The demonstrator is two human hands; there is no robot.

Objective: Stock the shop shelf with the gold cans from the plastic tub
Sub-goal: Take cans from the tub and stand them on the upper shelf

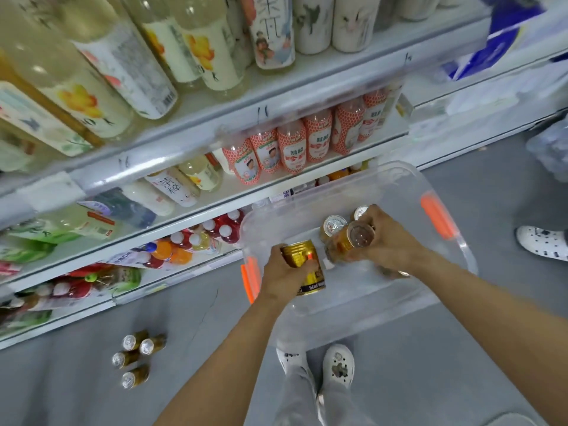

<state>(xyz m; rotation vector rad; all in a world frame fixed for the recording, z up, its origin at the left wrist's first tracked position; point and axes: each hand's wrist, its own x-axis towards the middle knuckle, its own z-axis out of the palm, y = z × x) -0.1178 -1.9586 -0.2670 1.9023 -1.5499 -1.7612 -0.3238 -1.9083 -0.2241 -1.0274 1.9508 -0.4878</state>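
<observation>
A clear plastic tub (pixel 445 259) with orange latches sits on the grey floor in front of the shelves. My left hand (pixel 284 276) grips a gold can (pixel 304 265) tilted over the tub's left side. My right hand (pixel 388 241) holds a second gold can (pixel 353 238), blurred, with its end turned toward me. Two more gold cans (pixel 333 226) stand upright in the tub just behind that hand. Several gold cans (pixel 136 358) stand on the floor at the lower left, near the bottom shelf (pixel 92 302).
Shelves of bottled drinks (pixel 295 146) fill the left and top. My two white clogs (pixel 338 365) stand right below the tub. Another person's white clog (pixel 541 242) is at the right edge. A bag (pixel 550 149) lies at the far right.
</observation>
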